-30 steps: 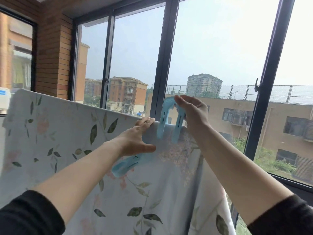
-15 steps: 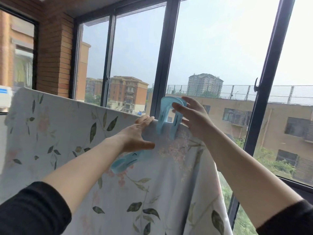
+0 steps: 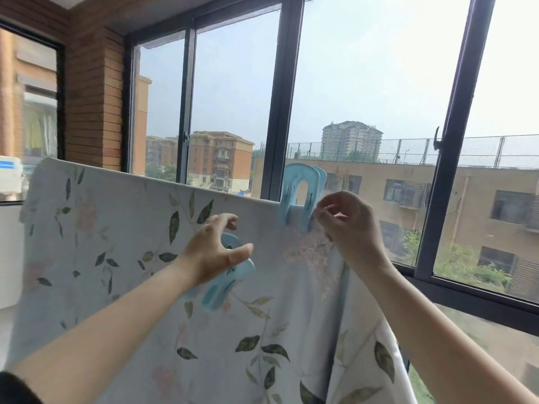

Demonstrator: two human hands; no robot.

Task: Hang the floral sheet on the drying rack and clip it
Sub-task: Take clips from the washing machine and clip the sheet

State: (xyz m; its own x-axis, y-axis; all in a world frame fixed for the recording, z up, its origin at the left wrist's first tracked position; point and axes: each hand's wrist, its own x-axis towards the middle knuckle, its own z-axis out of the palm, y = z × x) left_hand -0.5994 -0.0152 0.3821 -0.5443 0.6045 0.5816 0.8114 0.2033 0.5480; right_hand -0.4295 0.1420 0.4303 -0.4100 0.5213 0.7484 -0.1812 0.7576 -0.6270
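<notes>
The floral sheet (image 3: pixel 122 258), white with green leaves and pale pink flowers, hangs over the drying rack's top bar, which it hides. A light blue clip (image 3: pixel 302 196) straddles the sheet's top edge near its right end and stands upright. My right hand (image 3: pixel 350 228) hovers just right of that clip, fingers loosely curled, holding nothing. My left hand (image 3: pixel 213 252) is in front of the sheet, below the top edge. It holds a second light blue clip (image 3: pixel 221 284) under the palm, with thumb and forefinger spread free.
Dark-framed windows (image 3: pixel 281 97) run close behind the rack, with a latch handle (image 3: pixel 436 138) on the right frame. A brick wall (image 3: pixel 93 91) stands at the left. The sheet's right edge falls in folds (image 3: pixel 361 345) by the window sill.
My right hand has let go of the clip on the top edge and dropped to its right. My left hand has come off the sheet's top edge and lowered, still carrying the second clip.
</notes>
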